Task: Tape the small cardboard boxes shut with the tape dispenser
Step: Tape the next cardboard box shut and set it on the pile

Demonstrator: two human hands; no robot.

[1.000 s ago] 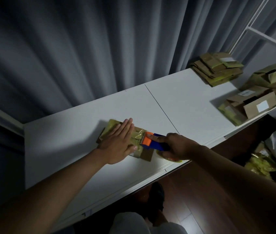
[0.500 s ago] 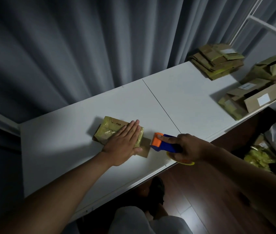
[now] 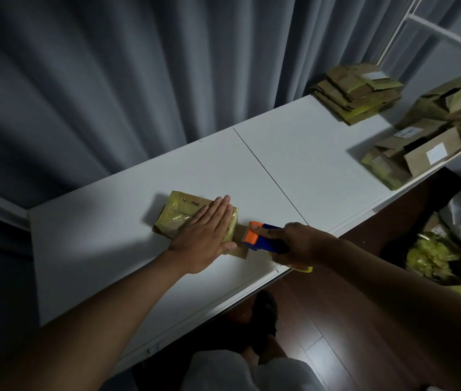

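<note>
White desk [image 3: 294, 165], small cardboard box [image 3: 184, 214] brown under glossy yellow tape (dark print on top), tape dispenser [image 3: 263, 239] blue with orange head, yellow roll, grey pleated curtain [image 3: 139, 80], reddish-brown wood floor [image 3: 336, 320].

Head view: wide-angle, looks steeply down, near table [image 3: 294, 142]; dim edges, perhaps distorted.

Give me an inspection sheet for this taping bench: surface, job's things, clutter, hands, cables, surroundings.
Surface: white table, seam across the middle.
Job's things: box with yellow tape on top; dispenser at its right end.
Clutter: flat stack and open boxes at far right.
Hands: left hand flat on the box; right hand grips the dispenser.
Cables: nothing seen.
Surroundings: grey curtain behind, wood floor, bags at right.
</note>
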